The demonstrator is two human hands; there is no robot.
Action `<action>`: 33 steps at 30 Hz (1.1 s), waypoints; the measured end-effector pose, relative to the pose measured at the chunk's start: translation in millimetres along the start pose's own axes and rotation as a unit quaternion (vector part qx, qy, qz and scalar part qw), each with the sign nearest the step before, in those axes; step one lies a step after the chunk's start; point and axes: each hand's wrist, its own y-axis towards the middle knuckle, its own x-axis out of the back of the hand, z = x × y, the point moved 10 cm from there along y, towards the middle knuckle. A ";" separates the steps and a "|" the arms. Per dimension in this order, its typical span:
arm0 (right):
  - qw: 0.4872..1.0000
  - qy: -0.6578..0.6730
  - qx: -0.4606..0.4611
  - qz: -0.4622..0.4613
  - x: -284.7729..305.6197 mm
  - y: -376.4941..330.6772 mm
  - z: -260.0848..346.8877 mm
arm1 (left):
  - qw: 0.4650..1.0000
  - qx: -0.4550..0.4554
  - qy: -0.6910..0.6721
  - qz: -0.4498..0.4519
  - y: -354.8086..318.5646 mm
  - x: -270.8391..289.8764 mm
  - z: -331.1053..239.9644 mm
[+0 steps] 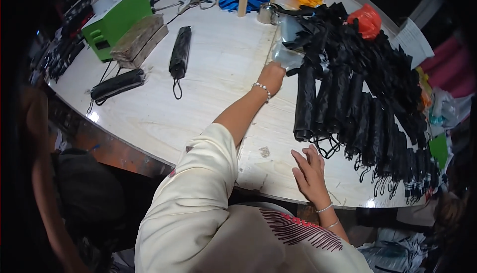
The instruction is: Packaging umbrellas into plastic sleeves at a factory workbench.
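Left hand (272,76) is reaching across the tabletop (218,74), fingers closing on a clear bag (285,54) — right hand (310,171) is resting flat, empty, bracing beside the umbrellas (348,114).

A cream short-sleeved top is worn, marked across the front with a band of thin dark and red stripes. A beaded white bracelet is seen at the wrist of the left hand (272,77), and two thin silvery bracelets at the wrist of the right hand (310,172).
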 end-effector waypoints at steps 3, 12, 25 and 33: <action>1.000 0.008 -0.004 0.003 -3.4 -1.0 -0.3 | 0.997 -0.029 -0.067 -0.003 -26.9 28.2 -11.9; 1.000 0.002 0.003 0.017 -5.3 1.8 3.9 | 0.961 0.100 0.153 -0.205 -147.4 303.7 245.8; 0.999 -0.025 -0.023 0.023 -4.6 4.0 -1.5 | 0.875 0.300 0.355 0.135 -182.1 300.2 274.7; 0.999 -0.037 -0.012 0.013 -5.0 1.3 -4.1 | 0.878 0.368 0.303 0.050 -80.5 258.5 304.7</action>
